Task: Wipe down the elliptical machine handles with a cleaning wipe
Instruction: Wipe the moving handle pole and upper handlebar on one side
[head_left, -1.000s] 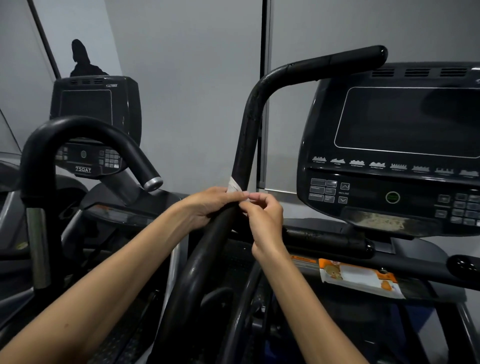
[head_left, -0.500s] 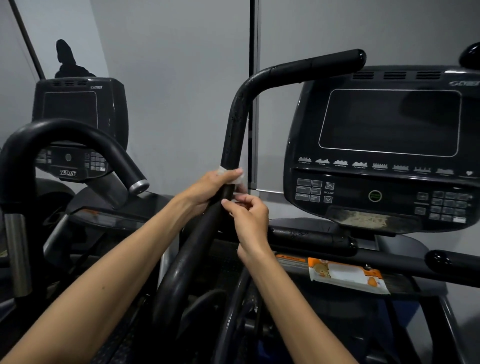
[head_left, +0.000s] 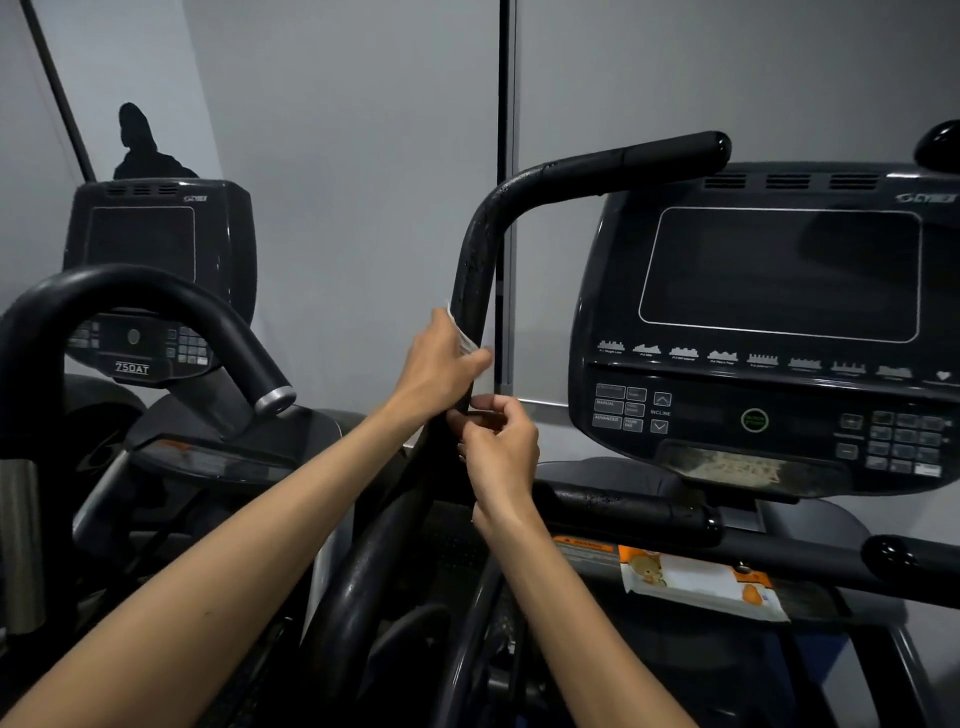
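Note:
A black curved elliptical handle (head_left: 475, 270) rises in the middle and bends right at the top. My left hand (head_left: 441, 364) wraps a white cleaning wipe (head_left: 462, 338) around the handle's upright stretch; only the wipe's edge shows above my fingers. Just below it, my right hand (head_left: 498, 447) has its fingers curled against the same handle; whether it holds any of the wipe is hidden.
The console (head_left: 769, 332) with a dark screen stands at right. An orange-and-white wipes packet (head_left: 696, 582) lies on the ledge under it. A lower black grip (head_left: 623, 506) runs right. A second machine's handle (head_left: 156, 296) and console (head_left: 156, 270) stand at left.
My left hand has slid the wipe upward along the handle. My right hand followed slightly and stays below it. The camera shifted a little.

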